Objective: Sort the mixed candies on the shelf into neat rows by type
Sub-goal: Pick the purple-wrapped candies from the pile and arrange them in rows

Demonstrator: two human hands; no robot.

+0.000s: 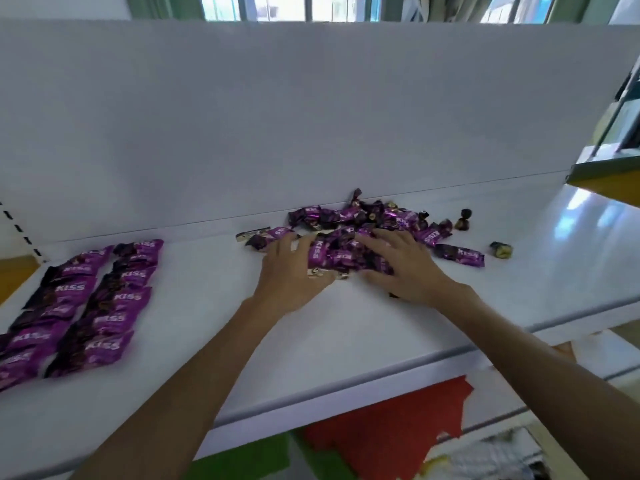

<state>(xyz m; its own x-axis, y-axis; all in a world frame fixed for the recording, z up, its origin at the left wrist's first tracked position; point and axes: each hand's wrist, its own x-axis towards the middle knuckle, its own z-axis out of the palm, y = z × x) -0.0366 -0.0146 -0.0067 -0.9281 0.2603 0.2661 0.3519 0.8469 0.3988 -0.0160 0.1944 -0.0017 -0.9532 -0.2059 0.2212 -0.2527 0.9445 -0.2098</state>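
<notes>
A mixed pile of candies (349, 220) lies on the white shelf (242, 323) near its back wall, purple KISS packets among small dark wrapped sweets. My left hand (289, 271) rests on the pile's left side, fingers curled round a purple KISS packet (317, 252). My right hand (403, 266) lies flat on the pile's right side with its fingers spread. Two neat rows of purple KISS packets (104, 306) sit at the far left of the shelf.
Loose sweets lie right of the pile: a purple packet (459, 254), a dark round candy (463, 219) and a small dark-and-yellow one (501, 250). A long candy (252, 233) lies to the left. The shelf's front edge (381, 372) runs below my forearms.
</notes>
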